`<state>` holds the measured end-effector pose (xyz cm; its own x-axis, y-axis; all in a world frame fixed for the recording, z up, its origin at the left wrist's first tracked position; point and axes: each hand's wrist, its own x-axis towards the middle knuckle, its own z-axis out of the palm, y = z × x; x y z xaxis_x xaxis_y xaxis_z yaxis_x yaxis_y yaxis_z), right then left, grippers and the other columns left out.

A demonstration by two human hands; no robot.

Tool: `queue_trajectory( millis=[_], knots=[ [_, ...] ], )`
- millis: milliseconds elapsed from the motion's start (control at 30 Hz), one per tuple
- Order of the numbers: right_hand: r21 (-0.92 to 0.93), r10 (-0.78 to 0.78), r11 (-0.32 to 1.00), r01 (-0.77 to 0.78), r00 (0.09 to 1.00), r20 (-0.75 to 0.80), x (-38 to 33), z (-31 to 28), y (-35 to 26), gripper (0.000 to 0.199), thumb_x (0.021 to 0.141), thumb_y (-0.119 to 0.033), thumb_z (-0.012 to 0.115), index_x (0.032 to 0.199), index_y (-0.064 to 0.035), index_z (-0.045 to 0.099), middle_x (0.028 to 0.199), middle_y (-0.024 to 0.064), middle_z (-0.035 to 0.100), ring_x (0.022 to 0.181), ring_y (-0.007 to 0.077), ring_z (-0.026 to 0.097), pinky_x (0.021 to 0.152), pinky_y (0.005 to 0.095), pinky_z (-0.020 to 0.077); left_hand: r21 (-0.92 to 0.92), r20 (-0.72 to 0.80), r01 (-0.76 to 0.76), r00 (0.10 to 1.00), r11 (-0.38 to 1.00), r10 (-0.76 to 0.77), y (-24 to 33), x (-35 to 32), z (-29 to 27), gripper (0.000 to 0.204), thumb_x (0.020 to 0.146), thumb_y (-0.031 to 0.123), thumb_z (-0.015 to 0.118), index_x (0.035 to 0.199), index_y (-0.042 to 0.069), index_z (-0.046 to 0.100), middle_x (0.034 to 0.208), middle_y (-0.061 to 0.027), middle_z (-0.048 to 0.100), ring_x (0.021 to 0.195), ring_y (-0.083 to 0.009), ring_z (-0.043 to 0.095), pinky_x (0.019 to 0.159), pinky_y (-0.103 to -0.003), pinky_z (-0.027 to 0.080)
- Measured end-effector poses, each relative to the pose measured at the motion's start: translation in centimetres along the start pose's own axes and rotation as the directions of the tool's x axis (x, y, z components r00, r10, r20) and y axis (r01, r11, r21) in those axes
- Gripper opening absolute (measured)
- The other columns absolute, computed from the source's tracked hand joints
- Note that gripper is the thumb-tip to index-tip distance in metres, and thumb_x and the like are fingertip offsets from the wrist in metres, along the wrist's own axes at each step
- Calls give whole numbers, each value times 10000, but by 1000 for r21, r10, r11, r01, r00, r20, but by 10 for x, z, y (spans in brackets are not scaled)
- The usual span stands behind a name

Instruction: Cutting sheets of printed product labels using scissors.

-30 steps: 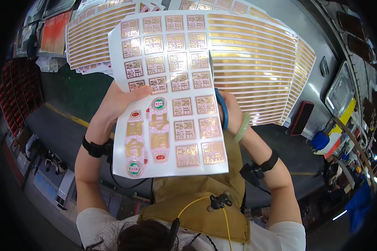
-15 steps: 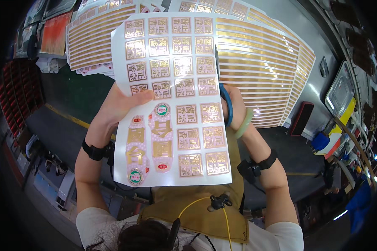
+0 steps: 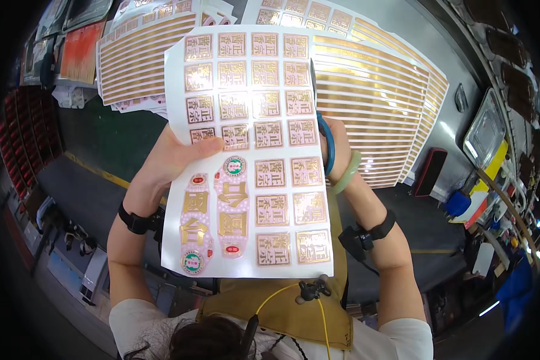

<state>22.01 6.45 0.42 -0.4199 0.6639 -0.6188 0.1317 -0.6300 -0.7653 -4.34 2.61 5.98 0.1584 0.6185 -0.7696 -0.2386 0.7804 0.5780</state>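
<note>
A white sheet of stickers (image 3: 240, 153) is held up in front of me, with rows of gold-and-pink square labels and two long pink labels at its lower left. My left hand (image 3: 183, 150) grips its left side, thumb on top and fingers hidden behind. At the right edge, my right hand (image 3: 338, 144) is closed on blue-handled scissors (image 3: 329, 150). A dark strip of blade shows along the sheet's upper right edge; the rest of the scissors and my right fingertips are largely hidden.
Gold-striped sheets (image 3: 372, 102) lie fanned on the metal table (image 3: 441, 120) at right. Another stack of striped sheets (image 3: 147, 57) lies far left. A dark red-edged box (image 3: 431, 171), a metal tray (image 3: 485, 129) and a blue object (image 3: 458, 203) are at right. Red racks (image 3: 29, 135) stand at left.
The sheet has shifted slightly downward, toward me, with my left hand. My right hand stays at the sheet's right edge, holding the scissors.
</note>
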Motion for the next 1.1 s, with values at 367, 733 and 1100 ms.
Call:
queue_trajectory(
  millis=[367,733,1100],
  knots=[
    [-83,-102,991,101,995,-3,16,-7,-10,273,911,-200,606,923,67,659,785,58,686,723,64,566,650,260,491,73,19,10,1000,997,-11,15,-2,3,386,834,11,681,1204,-4,571,1103,-107,653,969,-170,634,832,-321,531],
    [20,-6,1000,5,1000,23,29,-17,-22,341,925,-266,598,1007,61,648,805,57,680,723,57,559,632,245,476,46,42,51,998,998,-53,32,-2,3,425,825,26,690,1229,3,557,1112,-100,650,974,-166,631,833,-323,526],
    [88,31,996,-25,997,-68,46,-17,-38,472,922,-376,574,1011,83,638,830,104,686,720,104,569,652,265,476,96,94,63,993,993,-72,43,18,-3,483,814,64,710,1259,0,535,1128,-95,641,986,-155,619,842,-317,515]
  ],
)
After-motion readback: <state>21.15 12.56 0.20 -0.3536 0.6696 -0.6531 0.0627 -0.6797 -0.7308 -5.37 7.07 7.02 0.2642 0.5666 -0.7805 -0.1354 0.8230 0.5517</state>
